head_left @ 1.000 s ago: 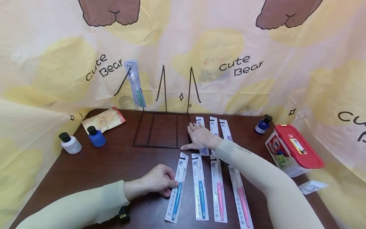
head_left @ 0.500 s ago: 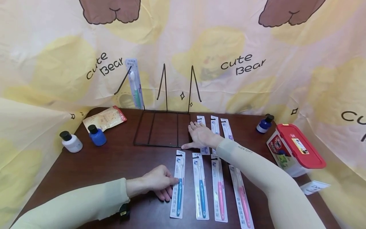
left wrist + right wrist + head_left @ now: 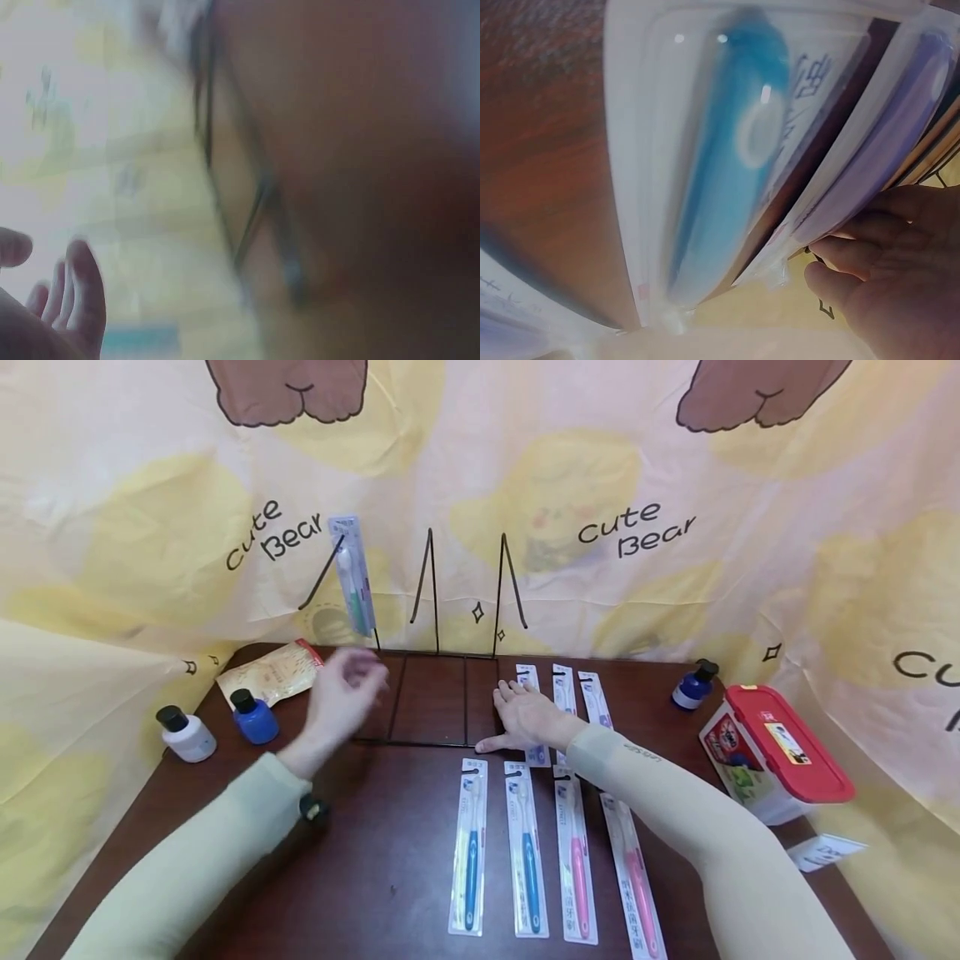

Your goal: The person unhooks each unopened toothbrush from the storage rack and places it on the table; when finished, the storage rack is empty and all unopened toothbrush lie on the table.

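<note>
In the head view, the left hand (image 3: 341, 689) is seen blurred and raised over the wire rack (image 3: 423, 697), at about ten o'clock from the near row; its fingers look loosely released and nothing is held. One packaged toothbrush (image 3: 352, 578) is hung on the rack's left post at twelve o'clock. The right hand (image 3: 525, 718) is laid flat, fingers straight, on the far row of packs (image 3: 561, 693) beside the rack's right edge. Four packs (image 3: 525, 847) are left lying on the surface (image 3: 360, 860) at six o'clock, so most of the hanging appears undone.

In the left wrist view, only slack fingertips (image 3: 82, 289) and blurred rack wire (image 3: 251, 229) are shown.

In the right wrist view, a blue-handled pack (image 3: 720, 165) is seen close up, with the fingers (image 3: 870, 259) pressed on a purple pack (image 3: 885, 150).
</note>
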Action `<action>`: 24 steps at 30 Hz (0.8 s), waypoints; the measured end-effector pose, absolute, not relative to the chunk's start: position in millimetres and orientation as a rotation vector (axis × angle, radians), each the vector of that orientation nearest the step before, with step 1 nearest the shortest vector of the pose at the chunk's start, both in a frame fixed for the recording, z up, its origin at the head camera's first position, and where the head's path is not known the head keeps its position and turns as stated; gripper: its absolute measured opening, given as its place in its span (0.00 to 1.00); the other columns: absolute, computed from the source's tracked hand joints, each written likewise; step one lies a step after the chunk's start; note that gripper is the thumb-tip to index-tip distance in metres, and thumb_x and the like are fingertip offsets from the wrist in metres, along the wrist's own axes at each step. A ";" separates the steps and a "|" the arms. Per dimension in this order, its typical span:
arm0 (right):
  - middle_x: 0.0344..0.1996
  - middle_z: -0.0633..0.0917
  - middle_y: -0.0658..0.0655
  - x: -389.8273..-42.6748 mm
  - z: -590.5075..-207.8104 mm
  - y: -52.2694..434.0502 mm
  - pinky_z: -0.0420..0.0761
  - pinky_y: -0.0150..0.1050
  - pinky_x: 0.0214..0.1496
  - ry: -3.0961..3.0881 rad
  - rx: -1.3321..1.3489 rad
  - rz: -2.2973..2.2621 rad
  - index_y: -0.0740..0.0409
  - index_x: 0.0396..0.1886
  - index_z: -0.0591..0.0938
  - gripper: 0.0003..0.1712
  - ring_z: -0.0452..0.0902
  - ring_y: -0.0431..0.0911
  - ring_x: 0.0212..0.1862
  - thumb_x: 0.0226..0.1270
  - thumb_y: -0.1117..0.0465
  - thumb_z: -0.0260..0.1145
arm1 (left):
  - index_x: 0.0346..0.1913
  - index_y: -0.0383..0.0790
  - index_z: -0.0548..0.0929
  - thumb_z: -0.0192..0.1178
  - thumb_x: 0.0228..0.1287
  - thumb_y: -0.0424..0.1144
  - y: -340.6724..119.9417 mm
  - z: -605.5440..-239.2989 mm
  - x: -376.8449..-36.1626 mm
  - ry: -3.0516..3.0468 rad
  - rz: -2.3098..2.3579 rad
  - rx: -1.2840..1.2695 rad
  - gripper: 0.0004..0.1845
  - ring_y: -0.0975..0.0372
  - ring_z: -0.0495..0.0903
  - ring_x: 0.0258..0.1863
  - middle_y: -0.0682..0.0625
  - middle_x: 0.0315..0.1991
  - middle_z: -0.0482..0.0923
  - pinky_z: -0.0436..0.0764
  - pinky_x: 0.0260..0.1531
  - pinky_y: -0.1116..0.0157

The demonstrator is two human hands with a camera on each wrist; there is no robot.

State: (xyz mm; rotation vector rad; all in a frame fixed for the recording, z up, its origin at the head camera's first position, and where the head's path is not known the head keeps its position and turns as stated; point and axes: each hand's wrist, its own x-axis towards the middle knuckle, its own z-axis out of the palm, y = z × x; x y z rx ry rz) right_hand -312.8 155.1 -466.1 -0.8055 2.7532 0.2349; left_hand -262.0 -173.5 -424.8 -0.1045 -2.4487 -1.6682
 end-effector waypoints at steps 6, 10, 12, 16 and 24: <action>0.91 0.57 0.73 -311.2 -468.8 158.2 0.54 0.61 0.95 2.765 -0.815 0.229 0.70 0.90 0.58 0.74 0.53 0.65 0.93 0.72 0.12 0.55 | 0.76 0.36 0.75 0.70 0.75 0.44 -199.8 -401.5 -315.9 -2.138 -1.623 0.153 0.32 0.55 0.89 0.55 0.38 0.68 0.82 0.86 0.49 0.72; 0.91 0.57 0.72 -310.0 -469.6 158.1 0.54 0.61 0.95 2.771 -0.810 0.218 0.69 0.91 0.57 0.73 0.53 0.65 0.93 0.73 0.13 0.55 | 0.81 0.38 0.71 0.71 0.76 0.49 -201.3 -399.1 -339.3 -2.180 -1.656 0.163 0.38 0.47 0.83 0.69 0.36 0.76 0.76 0.85 0.64 0.63; 0.91 0.56 0.72 -309.5 -470.5 157.4 0.53 0.61 0.95 2.767 -0.808 0.210 0.70 0.91 0.57 0.73 0.52 0.65 0.93 0.73 0.13 0.55 | 0.78 0.37 0.76 0.70 0.77 0.48 -198.9 -400.4 -346.7 -2.199 -1.653 0.158 0.34 0.49 0.84 0.68 0.38 0.73 0.80 0.85 0.64 0.63; 0.91 0.56 0.72 -309.2 -470.7 155.8 0.53 0.61 0.96 2.762 -0.810 0.198 0.69 0.91 0.56 0.74 0.51 0.64 0.94 0.72 0.12 0.54 | 0.65 0.34 0.85 0.70 0.77 0.44 -192.9 -405.1 -353.8 -2.178 -1.624 0.149 0.23 0.65 0.88 0.49 0.45 0.55 0.88 0.84 0.52 0.73; 0.91 0.56 0.72 -309.4 -467.6 156.7 0.52 0.61 0.96 2.773 -0.797 0.183 0.69 0.91 0.57 0.74 0.51 0.64 0.94 0.72 0.12 0.56 | 0.55 0.27 0.91 0.69 0.77 0.37 -182.0 -403.2 -362.4 -2.144 -1.517 0.003 0.15 0.78 0.79 0.33 0.45 0.42 0.90 0.78 0.39 0.79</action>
